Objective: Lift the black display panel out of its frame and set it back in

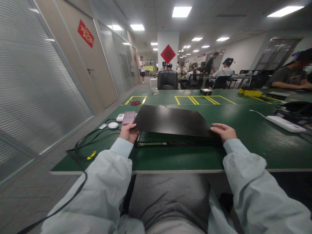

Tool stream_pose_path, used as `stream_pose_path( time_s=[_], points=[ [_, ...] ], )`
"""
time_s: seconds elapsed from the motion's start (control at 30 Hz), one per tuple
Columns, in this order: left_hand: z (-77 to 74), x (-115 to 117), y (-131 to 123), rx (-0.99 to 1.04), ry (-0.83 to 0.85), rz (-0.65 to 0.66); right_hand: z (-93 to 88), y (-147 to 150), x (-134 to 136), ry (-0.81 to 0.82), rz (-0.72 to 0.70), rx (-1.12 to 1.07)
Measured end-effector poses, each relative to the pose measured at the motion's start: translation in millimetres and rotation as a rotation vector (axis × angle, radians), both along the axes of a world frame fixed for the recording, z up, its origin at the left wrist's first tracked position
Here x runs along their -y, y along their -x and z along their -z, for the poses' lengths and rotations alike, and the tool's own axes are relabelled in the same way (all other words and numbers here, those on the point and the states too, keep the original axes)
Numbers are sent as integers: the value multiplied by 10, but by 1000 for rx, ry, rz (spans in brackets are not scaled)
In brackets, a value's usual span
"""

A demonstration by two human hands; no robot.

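A thin, glossy black rectangular panel (170, 120) is tilted above the green table, its near edge raised. My left hand (129, 132) grips its left corner, the thumb on top and the fingers beneath. At the opposite corner, my right hand (223, 131) pinches the panel between thumb and fingers. Below it lies a dark frame (190, 143) with a green circuit-board strip (153, 143) along its near side. The panel hides most of that frame. A phone (128, 119) with a lit screen rests beside my left hand.
Left of the phone are a white round object (113, 125), black cables (90, 133) and a yellow piece (92, 155). Red-handled scissors (135, 102) lie farther back. A white power strip (285, 124) sits at right. Yellow tape (192, 100) marks the table's far part. Several people sit beyond.
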State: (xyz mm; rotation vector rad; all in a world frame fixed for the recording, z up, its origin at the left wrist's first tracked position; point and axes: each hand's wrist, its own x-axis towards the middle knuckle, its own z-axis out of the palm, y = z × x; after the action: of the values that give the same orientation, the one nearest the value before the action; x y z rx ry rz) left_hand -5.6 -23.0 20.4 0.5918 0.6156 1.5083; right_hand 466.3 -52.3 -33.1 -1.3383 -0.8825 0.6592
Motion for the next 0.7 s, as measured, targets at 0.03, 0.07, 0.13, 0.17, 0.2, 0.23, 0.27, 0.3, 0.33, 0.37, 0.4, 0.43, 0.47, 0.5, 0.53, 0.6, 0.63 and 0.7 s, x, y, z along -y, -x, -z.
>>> stream_pose_path(
  time_s=[0.03,0.07,0.13,0.17,0.2,0.23,0.27,0.3,0.33,0.37,0.4,0.43,0.47,0.5,0.53,0.6,0.63,0.7],
  points=[
    [5,-3,2,-5,1,-1,-8,12,2,-2,14,-14],
    [9,-6,4,-10,1,-2,-22,30,8,-6,26,-32],
    [15,-10,8,-22,-2,-1,-60,77,27,-21,40,-68],
    [18,-12,9,-29,-4,2,-81,102,38,-24,39,-83],
    [21,-13,9,-38,-8,7,-101,124,49,-23,34,-93],
    [24,-14,9,-48,-12,13,-118,143,58,-22,35,-97],
    [28,-15,8,-58,-16,20,-131,157,66,-22,36,-98],
    [34,-17,7,-70,-19,26,-139,165,72,-21,40,-97],
    [41,-20,6,-81,-23,32,-142,170,76,-21,46,-92],
    [50,-25,5,-91,-26,37,-142,171,78,-20,52,-79],
    [60,-32,5,-101,-28,43,-137,170,78,-17,60,-63],
    [72,-40,4,-112,-29,50,-131,166,77,-13,66,-46],
    [85,-50,4,-123,-29,57,-123,161,73,-7,72,-32],
    [99,-61,5,-134,-26,64,-114,155,69,0,75,-21],
    [113,-72,5,-147,-22,72,-105,147,63,8,78,-13],
    [141,-94,7,-172,-13,86,-88,127,51,22,86,-3],
    [153,-102,9,-183,-8,92,-80,114,46,30,92,5],
    [172,-115,14,-200,1,106,-65,89,37,49,101,25]
  ],
)
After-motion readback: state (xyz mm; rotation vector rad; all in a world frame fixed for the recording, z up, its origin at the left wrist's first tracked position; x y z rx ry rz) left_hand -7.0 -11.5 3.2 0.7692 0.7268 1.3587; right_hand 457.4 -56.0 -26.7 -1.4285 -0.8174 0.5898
